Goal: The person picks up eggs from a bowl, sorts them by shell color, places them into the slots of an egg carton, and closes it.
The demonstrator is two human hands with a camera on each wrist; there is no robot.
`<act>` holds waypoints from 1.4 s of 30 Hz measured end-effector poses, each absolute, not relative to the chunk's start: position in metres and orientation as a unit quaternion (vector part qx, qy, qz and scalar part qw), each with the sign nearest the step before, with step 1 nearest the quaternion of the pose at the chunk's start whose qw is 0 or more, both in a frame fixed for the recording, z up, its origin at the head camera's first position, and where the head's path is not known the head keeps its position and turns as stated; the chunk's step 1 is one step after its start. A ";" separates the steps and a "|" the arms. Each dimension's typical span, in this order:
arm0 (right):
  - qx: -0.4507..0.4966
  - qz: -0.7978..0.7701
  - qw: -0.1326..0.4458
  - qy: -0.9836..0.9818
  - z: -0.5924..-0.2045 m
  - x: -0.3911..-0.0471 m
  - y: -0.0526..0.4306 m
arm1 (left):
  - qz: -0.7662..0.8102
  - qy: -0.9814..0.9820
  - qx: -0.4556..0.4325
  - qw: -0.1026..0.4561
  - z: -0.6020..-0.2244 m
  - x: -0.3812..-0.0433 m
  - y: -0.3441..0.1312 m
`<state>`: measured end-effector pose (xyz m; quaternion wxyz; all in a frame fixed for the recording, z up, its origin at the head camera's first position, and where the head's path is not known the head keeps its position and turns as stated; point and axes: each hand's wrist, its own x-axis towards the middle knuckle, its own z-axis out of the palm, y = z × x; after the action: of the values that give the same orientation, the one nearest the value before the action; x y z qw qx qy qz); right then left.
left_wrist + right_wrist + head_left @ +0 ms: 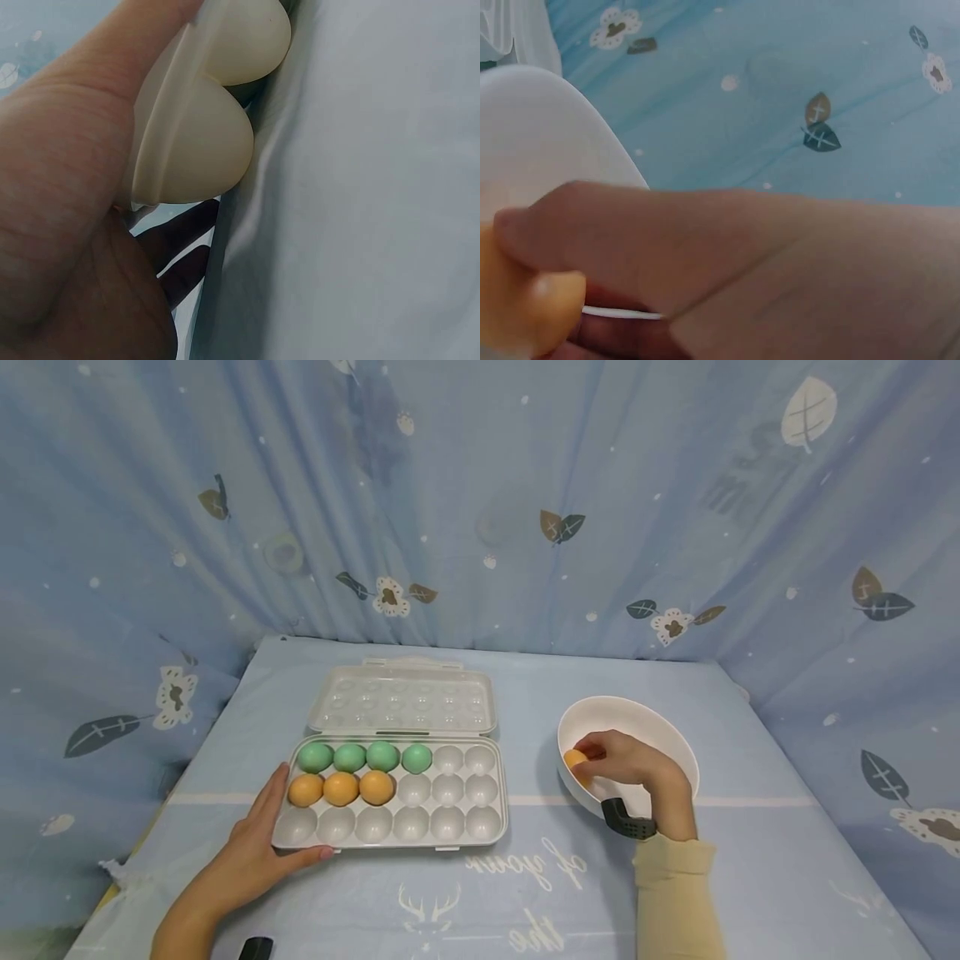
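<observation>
A lidded egg box point(390, 846) lies open, with several green eggs point(349, 757) along its back row and three orange eggs point(341, 789) in the middle row. My left hand point(253, 846) rests on its front left corner, straight fingers along the left side and thumb along the front edge. In the left wrist view, rounded cup undersides point(199, 142) show beside the thumb. Inside the white bowl point(678, 745) my right hand point(622, 758) holds an orange egg point(525, 300) between thumb and fingers. The hand hides much of the bowl's inside.
The box's clear lid point(401, 700) is folded back behind it. A pale blue cloth point(525, 910) covers the table, and a patterned curtain point(480, 527) hangs behind and at both sides. A black strap piece point(628, 820) is at the right wrist.
</observation>
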<state>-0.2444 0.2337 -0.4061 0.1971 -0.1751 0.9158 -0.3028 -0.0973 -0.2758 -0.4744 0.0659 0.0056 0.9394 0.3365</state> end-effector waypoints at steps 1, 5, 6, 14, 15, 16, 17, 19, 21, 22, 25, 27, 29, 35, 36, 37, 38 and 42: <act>-0.174 -0.307 0.194 0.915 -0.406 -0.245 0.233 | 0.336 0.939 0.006 0.066 -0.474 -0.097 -0.276; -0.179 -0.324 0.172 0.913 -0.405 -0.246 0.233 | 0.336 0.940 0.005 0.064 -0.475 -0.097 -0.276; -0.179 -0.330 0.166 0.912 -0.405 -0.247 0.233 | 0.336 0.940 0.005 0.064 -0.475 -0.097 -0.276; -0.186 -0.378 0.111 0.900 -0.399 -0.246 0.235 | 0.332 0.941 0.006 0.062 -0.476 -0.097 -0.276; -0.185 -0.384 0.103 0.899 -0.398 -0.246 0.234 | 0.332 0.941 0.007 0.061 -0.476 -0.098 -0.276; -0.184 -0.390 0.096 0.897 -0.396 -0.245 0.233 | 0.333 0.941 0.007 0.060 -0.476 -0.097 -0.276; -0.184 -0.398 0.090 0.894 -0.395 -0.245 0.231 | 0.333 0.941 0.008 0.060 -0.476 -0.098 -0.276; -0.189 -0.411 0.078 0.888 -0.392 -0.243 0.227 | 0.335 0.941 0.009 0.059 -0.475 -0.098 -0.276; -0.196 -0.422 0.070 0.882 -0.390 -0.242 0.220 | 0.336 0.940 0.009 0.058 -0.475 -0.097 -0.276; -0.202 -0.426 0.067 0.879 -0.388 -0.242 0.216 | 0.337 0.940 0.009 0.057 -0.475 -0.097 -0.276; -0.225 -0.425 0.057 0.875 -0.387 -0.241 0.201 | 0.337 0.940 0.007 0.061 -0.475 -0.097 -0.276; -0.243 -0.421 0.045 0.872 -0.388 -0.240 0.190 | 0.336 0.940 0.005 0.063 -0.475 -0.097 -0.276; -0.262 -0.417 0.028 0.870 -0.389 -0.240 0.180 | 0.336 0.940 0.003 0.066 -0.475 -0.097 -0.276; -0.287 -0.412 -0.013 0.865 -0.397 -0.240 0.156 | 0.336 0.940 0.002 0.068 -0.475 -0.096 -0.276; -0.290 -0.411 -0.017 0.864 -0.399 -0.240 0.153 | 0.337 0.939 0.003 0.067 -0.475 -0.096 -0.276; -0.292 -0.410 -0.021 0.864 -0.401 -0.241 0.149 | 0.338 0.939 0.005 0.065 -0.475 -0.096 -0.276; -0.296 -0.409 -0.024 0.863 -0.402 -0.241 0.146 | 0.339 0.939 0.006 0.065 -0.475 -0.096 -0.276; -0.318 -0.410 -0.035 0.854 -0.408 -0.239 0.130 | 0.346 0.936 0.008 0.062 -0.475 -0.095 -0.277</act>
<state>-0.2391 0.1299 -0.4081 -0.0347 -0.3176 0.8545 -0.4097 -0.0953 -0.2767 -0.4752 0.0623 0.0081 0.9361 0.3462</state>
